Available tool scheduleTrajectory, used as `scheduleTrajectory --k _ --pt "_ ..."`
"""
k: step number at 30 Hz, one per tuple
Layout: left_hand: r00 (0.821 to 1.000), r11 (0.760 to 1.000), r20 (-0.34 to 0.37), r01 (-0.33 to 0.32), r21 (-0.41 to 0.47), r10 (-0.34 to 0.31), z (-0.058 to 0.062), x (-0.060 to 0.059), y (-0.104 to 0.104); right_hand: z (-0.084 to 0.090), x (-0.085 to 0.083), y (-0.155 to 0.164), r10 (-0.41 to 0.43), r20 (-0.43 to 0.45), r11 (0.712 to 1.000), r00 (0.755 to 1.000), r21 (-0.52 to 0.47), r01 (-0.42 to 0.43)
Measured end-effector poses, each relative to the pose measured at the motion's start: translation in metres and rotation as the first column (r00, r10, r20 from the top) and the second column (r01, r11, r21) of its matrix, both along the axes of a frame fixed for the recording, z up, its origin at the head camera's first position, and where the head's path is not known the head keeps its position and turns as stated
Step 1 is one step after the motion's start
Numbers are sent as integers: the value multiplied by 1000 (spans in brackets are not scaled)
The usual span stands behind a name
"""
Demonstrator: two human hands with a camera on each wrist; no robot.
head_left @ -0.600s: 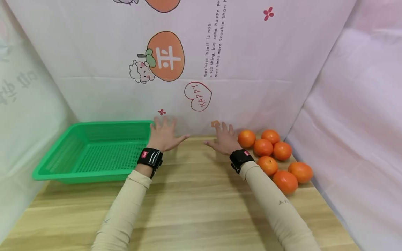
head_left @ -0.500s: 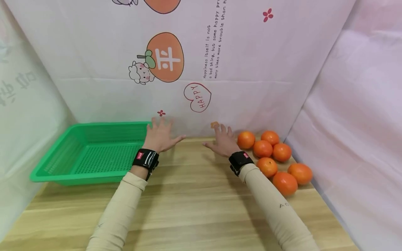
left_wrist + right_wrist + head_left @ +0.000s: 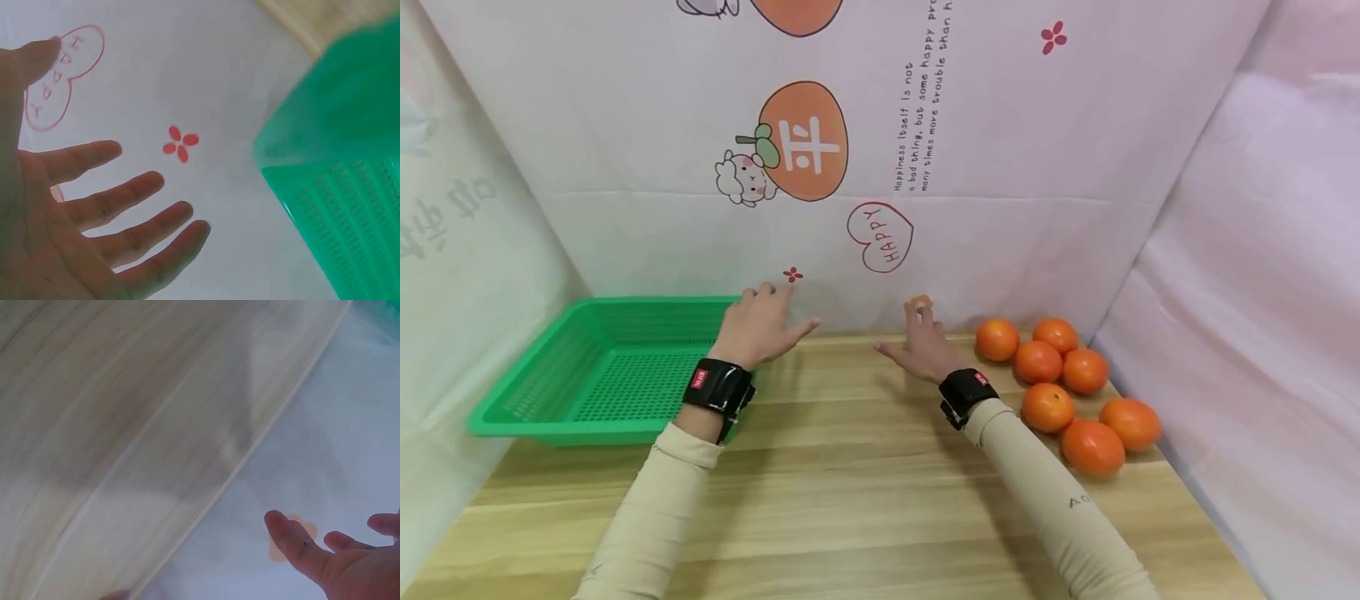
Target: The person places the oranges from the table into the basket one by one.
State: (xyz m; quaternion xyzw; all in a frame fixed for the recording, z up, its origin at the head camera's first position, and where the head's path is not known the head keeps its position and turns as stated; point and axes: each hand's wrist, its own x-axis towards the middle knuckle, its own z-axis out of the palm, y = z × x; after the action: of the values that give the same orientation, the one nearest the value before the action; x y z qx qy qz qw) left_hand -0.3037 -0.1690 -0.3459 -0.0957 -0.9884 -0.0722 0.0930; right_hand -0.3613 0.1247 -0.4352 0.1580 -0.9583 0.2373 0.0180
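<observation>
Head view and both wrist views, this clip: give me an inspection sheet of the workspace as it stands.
Surface: wooden table, pale planks.
Job's things: green basket at the left, nothing seen in it; seven oranges grouped at the right, on the table.
Clutter: nothing seen.
Hands: left hand open, fingers spread, beside the basket's right end; right hand open, left of the oranges, holding nothing. Black wrist bands on both.
Cables: nothing seen.
Surroundings: printed cloth backdrop, plain cloth at both sides.

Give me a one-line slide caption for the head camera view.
Two open hands, left and right, hover between a green basket and seven oranges.
</observation>
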Motion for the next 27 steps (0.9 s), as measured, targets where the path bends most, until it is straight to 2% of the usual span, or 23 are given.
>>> scheduleTrajectory --k 6,13,21,27 --pt "998 998 49 40 51 -43 8 9 -11 4 0 -8 14 -6 1000 1000 -24 -14" --pt "993 995 109 26 94 -36 18 14 -36 9 3 -18 45 14 997 999 -62 -44" --pt "988 995 148 35 92 -48 25 23 -69 13 12 -34 42 65 995 997 -88 -36" --pt "987 997 160 22 67 -33 28 27 -101 16 19 -47 94 105 990 990 -118 -82"
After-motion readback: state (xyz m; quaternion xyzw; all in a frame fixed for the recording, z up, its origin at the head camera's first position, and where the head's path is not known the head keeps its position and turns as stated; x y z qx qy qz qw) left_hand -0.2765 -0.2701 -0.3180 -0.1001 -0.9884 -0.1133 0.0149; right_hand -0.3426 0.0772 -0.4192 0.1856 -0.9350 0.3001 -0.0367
